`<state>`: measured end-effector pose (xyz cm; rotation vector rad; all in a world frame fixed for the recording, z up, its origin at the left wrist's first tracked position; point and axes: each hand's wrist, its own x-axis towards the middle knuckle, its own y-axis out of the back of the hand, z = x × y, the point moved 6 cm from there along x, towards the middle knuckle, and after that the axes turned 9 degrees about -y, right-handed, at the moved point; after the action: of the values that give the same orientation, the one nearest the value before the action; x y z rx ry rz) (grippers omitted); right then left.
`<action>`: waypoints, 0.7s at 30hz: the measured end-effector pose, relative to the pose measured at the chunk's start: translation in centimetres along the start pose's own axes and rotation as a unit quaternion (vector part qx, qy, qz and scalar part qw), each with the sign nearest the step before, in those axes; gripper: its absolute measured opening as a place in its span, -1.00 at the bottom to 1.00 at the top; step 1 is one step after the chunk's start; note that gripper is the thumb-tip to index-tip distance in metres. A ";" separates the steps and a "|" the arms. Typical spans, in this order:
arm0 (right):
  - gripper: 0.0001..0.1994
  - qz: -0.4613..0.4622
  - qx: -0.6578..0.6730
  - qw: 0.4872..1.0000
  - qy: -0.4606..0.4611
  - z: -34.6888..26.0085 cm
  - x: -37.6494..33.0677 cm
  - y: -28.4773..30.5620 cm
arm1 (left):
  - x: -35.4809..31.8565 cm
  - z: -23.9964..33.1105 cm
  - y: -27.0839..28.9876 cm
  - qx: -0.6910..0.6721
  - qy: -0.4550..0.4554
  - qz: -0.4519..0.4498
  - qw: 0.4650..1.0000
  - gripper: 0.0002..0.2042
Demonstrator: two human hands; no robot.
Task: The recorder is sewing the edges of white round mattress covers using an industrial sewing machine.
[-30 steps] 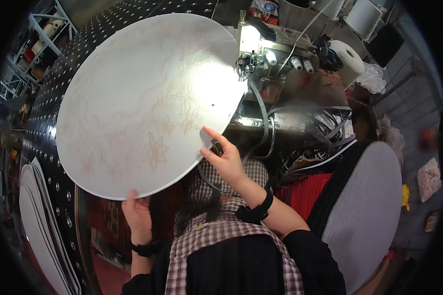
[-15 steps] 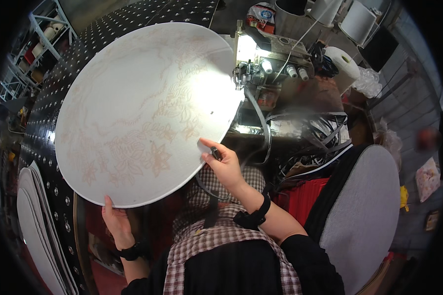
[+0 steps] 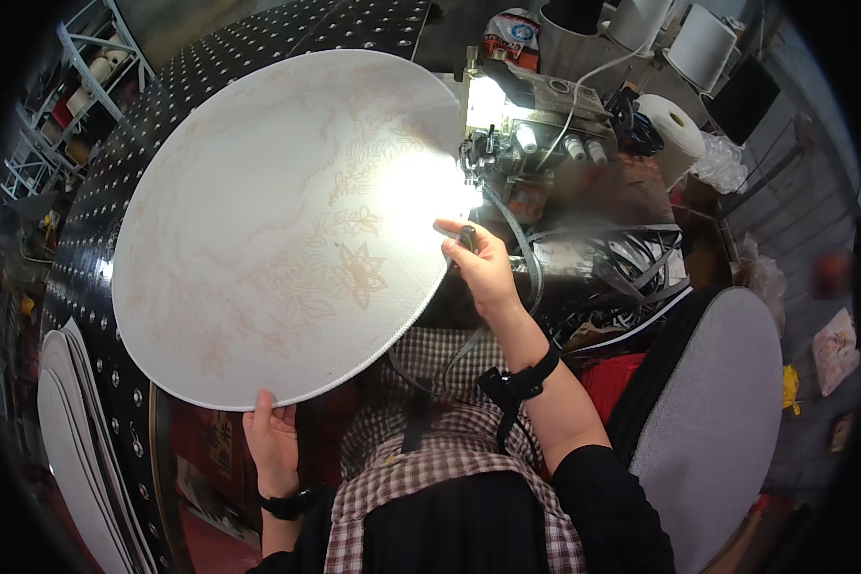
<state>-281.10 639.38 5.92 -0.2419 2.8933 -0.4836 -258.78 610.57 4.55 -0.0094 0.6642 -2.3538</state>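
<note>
A large round white mat (image 3: pixel 230 220) with a faint pinkish flower pattern lies tilted before me, its right rim under the lit head of a sewing machine (image 3: pixel 536 110). At the mat's lower rim, my left hand (image 3: pixel 274 445) is closed on the edge, thumb on top and fingers beneath. My right hand (image 3: pixel 483 263) pinches the right rim just below the machine's needle area. Also in that hand is a small black object (image 3: pixel 468 237), mostly hidden by the fingers. The lamp's glare washes out the mat near the needle.
A black table (image 3: pixel 115 191) dotted with metal studs carries the mat. Several round mats (image 3: pixel 67 421) lean at the left, and a grey round mat (image 3: pixel 717 411) stands at the right. Thread cones (image 3: pixel 700 46) are behind the machine; dark strips (image 3: pixel 631 268) lie tangled beside it.
The mat has turned counterclockwise, its flowers shifting right and up. My right hand has moved up toward the machine with the rim. My left hand has shifted right along the lower edge.
</note>
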 end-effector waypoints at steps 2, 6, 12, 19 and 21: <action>-0.72 0.006 -0.005 1.000 0.019 -0.2 -0.1 0.1 | 0.2 0.5 0.0 -0.001 -0.017 0.012 1.000 -0.79; -0.72 0.007 -0.001 1.000 0.014 -0.4 0.0 0.0 | 0.5 1.0 -0.2 0.008 -0.042 -0.001 0.999 -0.80; -0.72 0.028 -0.007 0.999 0.026 -0.6 1.0 0.2 | 0.6 0.5 -0.5 -0.011 -0.048 0.008 0.999 -0.81; -0.71 0.036 -0.036 0.998 0.028 -0.9 2.3 1.3 | 0.6 -0.1 -2.0 -0.006 -0.029 -0.001 1.000 -0.81; -0.70 0.038 -0.039 0.998 0.029 -0.8 2.1 1.0 | 0.6 -0.3 -2.0 -0.015 -0.034 0.000 0.999 -0.81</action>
<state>-283.42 640.12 5.96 -0.1295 2.9679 -0.3710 -260.52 611.62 5.16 -0.1020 0.6666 -2.3332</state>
